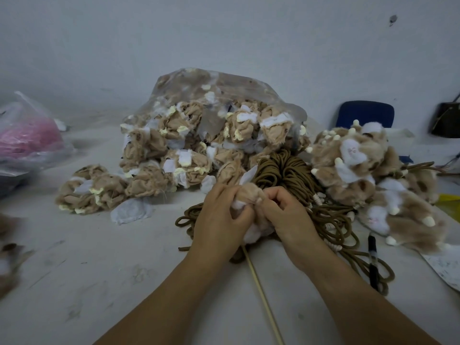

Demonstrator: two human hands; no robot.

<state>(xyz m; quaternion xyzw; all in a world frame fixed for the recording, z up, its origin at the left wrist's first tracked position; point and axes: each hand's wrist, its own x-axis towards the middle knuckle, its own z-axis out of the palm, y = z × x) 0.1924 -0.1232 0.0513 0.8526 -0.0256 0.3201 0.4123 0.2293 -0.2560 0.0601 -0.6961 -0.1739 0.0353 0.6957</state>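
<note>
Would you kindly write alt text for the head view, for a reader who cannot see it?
A left hand and a right hand pinch a tan and white plush piece over a white table. Behind lie coiled brown cord, a clear bag of tan fabric pieces and a heap of plush toys.
</note>
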